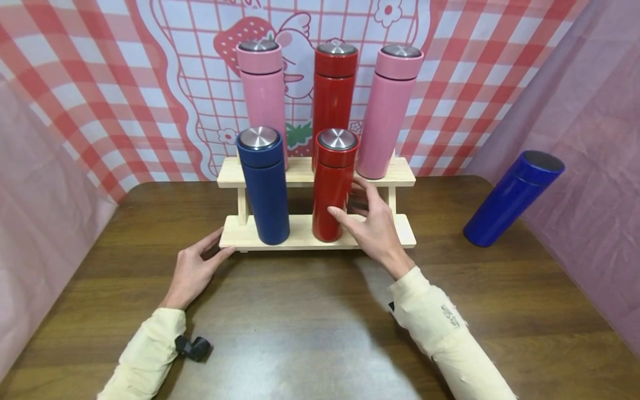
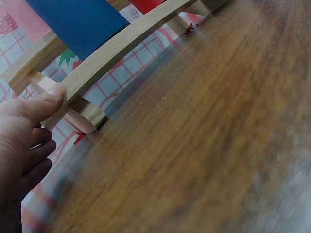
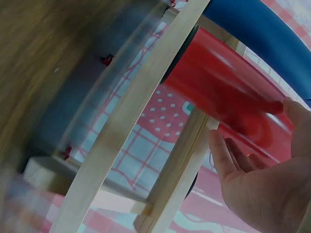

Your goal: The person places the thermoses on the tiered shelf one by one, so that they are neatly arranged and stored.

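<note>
My left hand (image 1: pixel 192 272) pinches the left end of a two-tier wooden stand (image 1: pixel 300 240), the thumb lying on the lower shelf's edge in the left wrist view. A red thermos bottle (image 1: pixel 331 191) stands upright on the lower shelf, right of a dark blue thermos bottle (image 1: pixel 267 194). At the red bottle's right side is my right hand (image 1: pixel 377 230). Its thumb touches the bottle, while the loosely bent fingers (image 3: pixel 222 155) stay off it in the right wrist view. Two pink bottles (image 1: pixel 264 94) (image 1: pixel 387 119) flank another red bottle (image 1: pixel 334 103) on the upper shelf.
Another blue thermos bottle (image 1: pixel 512 200) stands by itself on the wooden table (image 1: pixel 280 328), toward the right edge. Red-checked cloth (image 1: pixel 465 72) hangs behind the stand. Pink cloth covers both sides (image 1: pixel 575 183).
</note>
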A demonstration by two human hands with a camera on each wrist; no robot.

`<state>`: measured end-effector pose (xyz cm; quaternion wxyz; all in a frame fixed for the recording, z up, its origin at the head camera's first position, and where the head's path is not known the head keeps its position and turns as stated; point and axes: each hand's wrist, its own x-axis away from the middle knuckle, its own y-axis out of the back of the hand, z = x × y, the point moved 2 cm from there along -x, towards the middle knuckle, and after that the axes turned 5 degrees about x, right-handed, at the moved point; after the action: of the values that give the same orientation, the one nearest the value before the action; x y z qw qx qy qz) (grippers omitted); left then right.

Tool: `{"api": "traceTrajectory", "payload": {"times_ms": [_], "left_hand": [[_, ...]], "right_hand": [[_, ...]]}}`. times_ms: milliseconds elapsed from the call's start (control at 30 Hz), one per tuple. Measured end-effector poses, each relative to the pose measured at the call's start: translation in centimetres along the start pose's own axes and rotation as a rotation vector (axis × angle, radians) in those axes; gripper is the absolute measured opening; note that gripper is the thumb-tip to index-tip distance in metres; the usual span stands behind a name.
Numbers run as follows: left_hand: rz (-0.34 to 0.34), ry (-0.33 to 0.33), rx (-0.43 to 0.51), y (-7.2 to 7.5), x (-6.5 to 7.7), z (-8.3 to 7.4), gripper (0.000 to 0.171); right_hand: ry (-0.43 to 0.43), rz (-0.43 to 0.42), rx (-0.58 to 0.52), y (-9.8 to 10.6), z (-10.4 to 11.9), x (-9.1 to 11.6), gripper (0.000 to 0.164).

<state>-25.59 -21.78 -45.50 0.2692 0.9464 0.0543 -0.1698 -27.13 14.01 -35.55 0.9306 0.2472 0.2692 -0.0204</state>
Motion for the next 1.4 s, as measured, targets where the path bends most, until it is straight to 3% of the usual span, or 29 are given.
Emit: {"api": "traceTrajectory", "payload": {"times_ms": [333,700,1400], "left_hand": [[0.007,0.007,-0.005,-0.1,0.0,0.0,0.059],[0.01,0.009,-0.006,0.0,0.0,-0.1,0.059],[0.007,0.011,-0.003,-0.1,0.1,0.0,0.059]], "right_hand": [[0.008,-0.059,0.053,2.3,-1.5,1.9,0.058],[-0.039,-0.085,0.157,5.8,-3.5,4.1,0.054],[-0.149,-0.218,0.308,13.1,-6.6,7.8,0.058]]}}
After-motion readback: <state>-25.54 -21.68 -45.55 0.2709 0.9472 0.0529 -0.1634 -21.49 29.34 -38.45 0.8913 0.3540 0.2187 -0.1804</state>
